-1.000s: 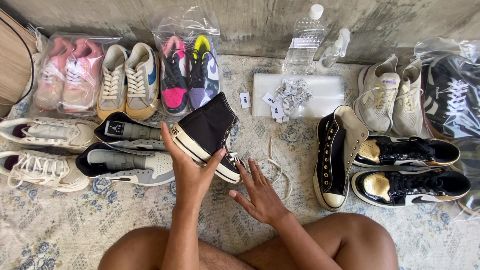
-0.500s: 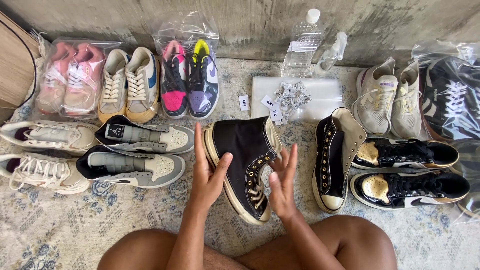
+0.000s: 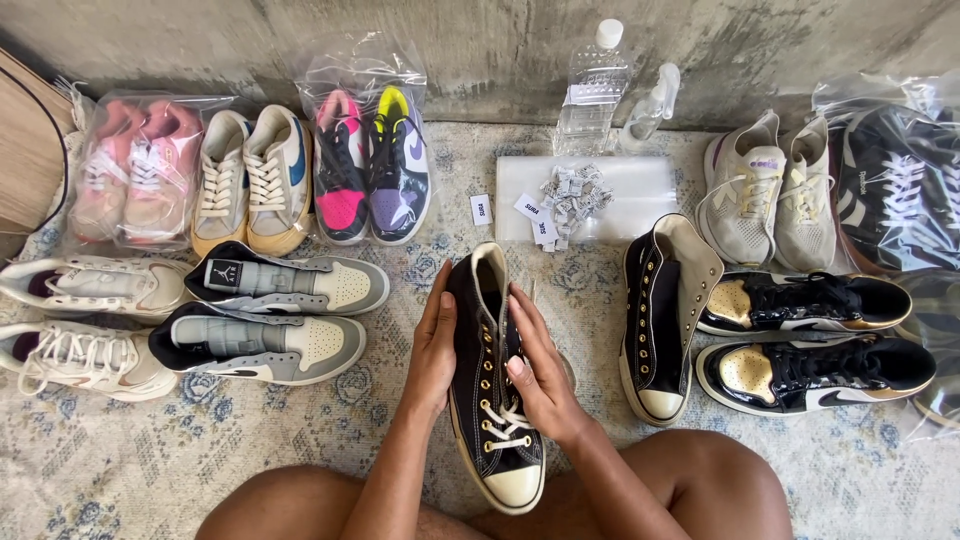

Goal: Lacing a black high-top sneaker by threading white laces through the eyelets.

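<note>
One black canvas high-top sneaker [image 3: 492,385] sits between my two hands, just above my knees and over the patterned rug [image 3: 150,470]. Its cream rubber toe cap points toward me and its open collar points toward the wall; the lining inside the collar is pale. Gold eyelets run in two rows down the front, and white laces cross only the lowest few pairs, near the toe. The sole edge is cream.

My left hand [image 3: 432,350] lies flat against the sneaker's left side, fingers extended along the canvas. My right hand [image 3: 540,370] wraps the right side, with the fingers [image 3: 515,320] curled over the eyelet row. Both hands grasp the shoe between them.

The matching black high-top [image 3: 660,320] stands on the rug to the right, apart from the held one. Beyond it lie two glossy black-and-gold sneakers [image 3: 810,335]. To the left lie two grey-and-cream sneakers [image 3: 270,315], near my left hand but not touching it.
</note>
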